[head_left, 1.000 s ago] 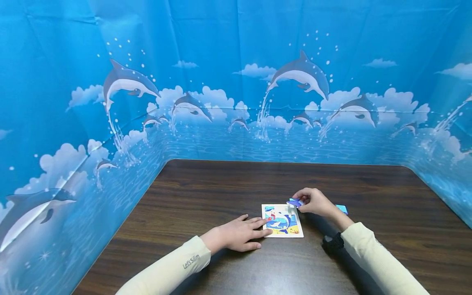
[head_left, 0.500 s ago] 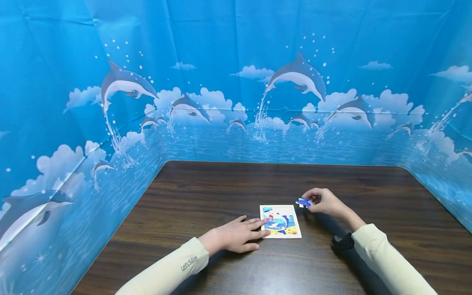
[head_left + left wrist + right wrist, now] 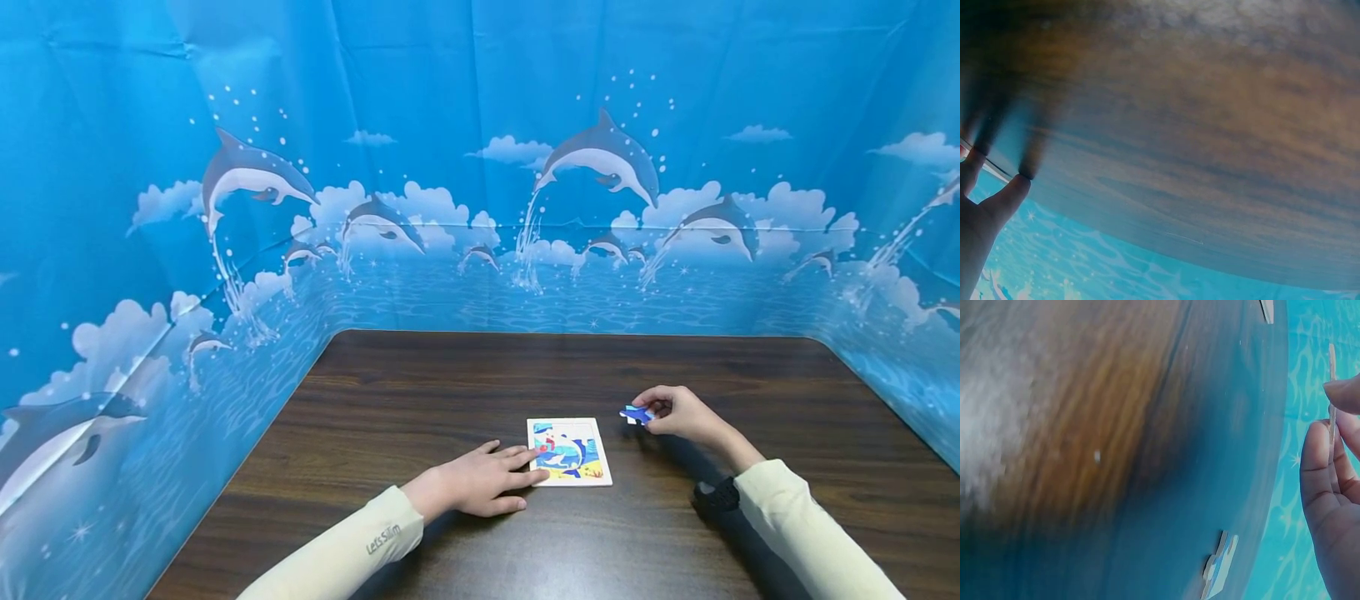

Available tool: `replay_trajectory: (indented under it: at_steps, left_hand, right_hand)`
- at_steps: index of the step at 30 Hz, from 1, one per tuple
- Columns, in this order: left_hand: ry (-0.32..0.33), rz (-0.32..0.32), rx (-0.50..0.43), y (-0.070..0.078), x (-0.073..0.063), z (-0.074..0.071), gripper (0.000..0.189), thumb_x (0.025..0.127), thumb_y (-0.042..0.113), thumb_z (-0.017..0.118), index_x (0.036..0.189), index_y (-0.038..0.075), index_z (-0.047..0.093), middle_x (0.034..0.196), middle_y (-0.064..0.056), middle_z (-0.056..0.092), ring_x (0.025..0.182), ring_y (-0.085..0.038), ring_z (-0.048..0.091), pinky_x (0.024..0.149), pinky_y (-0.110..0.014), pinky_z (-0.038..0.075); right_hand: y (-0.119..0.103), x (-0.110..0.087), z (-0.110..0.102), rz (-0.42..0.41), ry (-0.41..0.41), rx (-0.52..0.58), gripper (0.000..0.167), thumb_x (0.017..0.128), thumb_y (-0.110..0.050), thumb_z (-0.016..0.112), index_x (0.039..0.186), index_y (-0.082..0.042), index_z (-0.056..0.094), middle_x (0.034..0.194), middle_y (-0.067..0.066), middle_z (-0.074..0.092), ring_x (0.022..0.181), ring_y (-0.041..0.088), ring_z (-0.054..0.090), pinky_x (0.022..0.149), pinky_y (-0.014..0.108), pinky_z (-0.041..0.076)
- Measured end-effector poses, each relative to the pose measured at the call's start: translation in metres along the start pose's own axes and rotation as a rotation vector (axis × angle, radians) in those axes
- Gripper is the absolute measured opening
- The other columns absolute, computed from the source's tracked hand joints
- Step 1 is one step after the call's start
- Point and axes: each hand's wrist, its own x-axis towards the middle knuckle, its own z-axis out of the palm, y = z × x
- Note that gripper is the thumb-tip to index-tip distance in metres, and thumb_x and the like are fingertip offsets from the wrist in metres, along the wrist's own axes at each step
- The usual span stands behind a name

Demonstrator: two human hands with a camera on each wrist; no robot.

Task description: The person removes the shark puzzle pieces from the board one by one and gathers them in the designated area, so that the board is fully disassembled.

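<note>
A small square jigsaw puzzle in a white frame lies on the table, with a dolphin picture and a pale bare stretch along its far side. My left hand lies flat beside it, fingers spread, the fingertips resting on its left edge. To the right of the puzzle, my right hand pinches a blue and purple puzzle piece between thumb and fingers, apart from the frame. The right wrist view shows that piece edge-on. Another puzzle piece lies on the table there; the right hand hides it in the head view.
The dark wood-grain table extends around both hands. A blue curtain printed with dolphins and clouds stands along its far edge and sides. A black band sits on the right wrist.
My right hand has moved right with the puzzle piece, away from the puzzle's far right corner. The loose piece on the table has passed out of sight behind it. My left hand stays put.
</note>
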Motion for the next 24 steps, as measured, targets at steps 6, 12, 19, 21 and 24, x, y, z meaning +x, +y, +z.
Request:
replay_trajectory:
  at_steps: [6, 12, 19, 21, 24]
  left_hand:
    - [0.0, -0.004, -0.01, -0.001, 0.0, 0.0, 0.053, 0.1, 0.045, 0.033, 0.15, 0.033, 0.02, 0.158, 0.0, 0.018, 0.144, -0.016, 0.025, 0.112, -0.049, 0.03]
    - [-0.003, -0.007, -0.006, -0.001, 0.0, 0.001, 0.052, 0.1, 0.045, 0.033, 0.15, 0.033, 0.02, 0.158, 0.0, 0.019, 0.144, -0.016, 0.025, 0.112, -0.049, 0.03]
    - [-0.001, -0.006, -0.014, -0.001, 0.001, 0.001, 0.052, 0.1, 0.045, 0.033, 0.15, 0.033, 0.021, 0.158, 0.0, 0.019, 0.144, -0.016, 0.025, 0.111, -0.05, 0.03]
    - [0.0, -0.004, -0.015, -0.001, 0.001, 0.001, 0.052, 0.1, 0.045, 0.033, 0.15, 0.033, 0.021, 0.158, 0.0, 0.019, 0.144, -0.016, 0.025, 0.111, -0.05, 0.031]
    - [-0.002, -0.002, -0.012, -0.001, 0.001, 0.002, 0.052, 0.1, 0.045, 0.033, 0.15, 0.033, 0.02, 0.158, 0.0, 0.018, 0.144, -0.016, 0.025, 0.112, -0.049, 0.03]
  right_hand:
    - [0.004, 0.0, -0.005, 0.036, -0.004, -0.006, 0.032, 0.076, 0.0, 0.067, 0.107, 0.006, 0.063, 0.093, 0.013, 0.062, 0.079, 0.016, 0.052, 0.063, 0.024, 0.048]
    - [0.009, -0.005, -0.008, 0.039, 0.002, -0.022, 0.033, 0.075, 0.001, 0.066, 0.107, 0.007, 0.062, 0.093, 0.014, 0.062, 0.079, 0.015, 0.051, 0.061, 0.024, 0.047]
    - [0.015, -0.005, -0.011, 0.082, 0.01, -0.047, 0.033, 0.075, 0.001, 0.067, 0.107, 0.006, 0.063, 0.095, 0.014, 0.062, 0.081, 0.017, 0.053, 0.062, 0.025, 0.047]
    - [0.016, -0.005, -0.011, 0.088, 0.01, -0.051, 0.032, 0.075, 0.001, 0.067, 0.106, 0.006, 0.063, 0.096, 0.016, 0.062, 0.082, 0.019, 0.053, 0.063, 0.026, 0.048]
    - [0.017, -0.004, -0.011, 0.093, 0.009, -0.062, 0.032, 0.074, 0.001, 0.067, 0.105, 0.007, 0.064, 0.096, 0.016, 0.062, 0.083, 0.019, 0.053, 0.064, 0.027, 0.048]
